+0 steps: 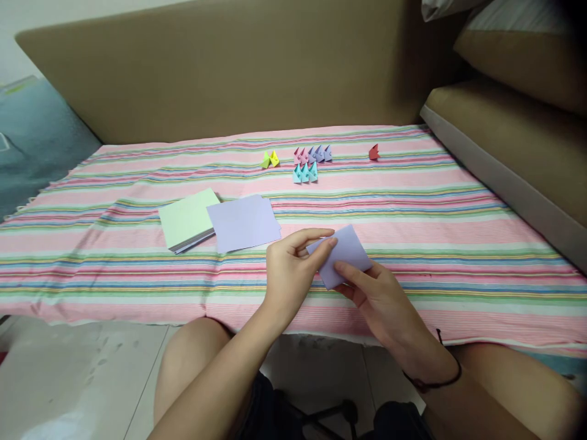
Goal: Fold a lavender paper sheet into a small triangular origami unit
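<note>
A folded sheet of lavender paper [349, 249] is held in the air over the near part of the striped cloth, tilted. My left hand [293, 260] pinches its left corner between thumb and fingers. Along the lower right edge, my right hand [367, 287] grips the same paper, thumb on top and fingers beneath. To the left lie loose lavender sheets [244, 223], slightly fanned. They touch a thick stack of paper [190, 219] with a pale green sheet on top.
Small folded paper pieces stand farther back: yellow [270, 159], pink [301, 156], lavender [320, 153], turquoise [305, 173] and, apart on the right, red [374, 152]. The striped cloth [413, 214] ends at a brown backrest [252, 73]. Brown cushions [509, 134] rise at right.
</note>
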`<state>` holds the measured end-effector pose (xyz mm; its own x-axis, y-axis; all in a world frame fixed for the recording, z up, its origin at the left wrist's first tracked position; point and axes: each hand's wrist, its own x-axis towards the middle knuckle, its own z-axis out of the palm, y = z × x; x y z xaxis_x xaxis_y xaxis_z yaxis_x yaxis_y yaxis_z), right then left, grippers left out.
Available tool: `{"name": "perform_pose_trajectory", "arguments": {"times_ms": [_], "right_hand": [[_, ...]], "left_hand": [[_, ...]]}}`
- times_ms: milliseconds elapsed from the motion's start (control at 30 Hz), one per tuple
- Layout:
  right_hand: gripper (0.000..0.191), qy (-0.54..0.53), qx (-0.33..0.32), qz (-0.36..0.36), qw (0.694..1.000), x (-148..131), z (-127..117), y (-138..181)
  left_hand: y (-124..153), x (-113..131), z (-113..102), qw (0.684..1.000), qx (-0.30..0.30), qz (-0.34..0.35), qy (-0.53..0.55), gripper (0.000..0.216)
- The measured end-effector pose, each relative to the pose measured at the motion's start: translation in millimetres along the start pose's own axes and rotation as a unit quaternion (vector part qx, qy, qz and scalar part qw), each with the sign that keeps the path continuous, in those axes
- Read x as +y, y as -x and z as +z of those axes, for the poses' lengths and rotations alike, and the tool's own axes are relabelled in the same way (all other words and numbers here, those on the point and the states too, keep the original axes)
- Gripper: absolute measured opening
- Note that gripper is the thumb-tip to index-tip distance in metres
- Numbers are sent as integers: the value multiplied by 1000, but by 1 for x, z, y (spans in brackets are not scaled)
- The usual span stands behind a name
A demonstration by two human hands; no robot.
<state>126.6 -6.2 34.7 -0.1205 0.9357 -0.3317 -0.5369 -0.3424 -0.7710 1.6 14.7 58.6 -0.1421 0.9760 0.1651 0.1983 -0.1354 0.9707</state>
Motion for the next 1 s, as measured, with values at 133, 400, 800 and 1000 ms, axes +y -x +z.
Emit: {"name": "perform_pose_trajectory", "arguments": {"times_ms": [133,400,800,1000], "right_hand": [[20,2,8,-4,1000,1,0,-1],[17,-12,5,-17,1000,0,1,0],[14,-9,-11,-52,999,0,2,0],[15,8,12,-61,998,2,2,-1]], "left_hand": [[-1,-1,-1,1000,0,4,1,15],[0,1,-2,999,29,23,-1,14],[2,2,-4,990,77,113,11,11],[0,2,-5,994,84,68,-3,14]]}}
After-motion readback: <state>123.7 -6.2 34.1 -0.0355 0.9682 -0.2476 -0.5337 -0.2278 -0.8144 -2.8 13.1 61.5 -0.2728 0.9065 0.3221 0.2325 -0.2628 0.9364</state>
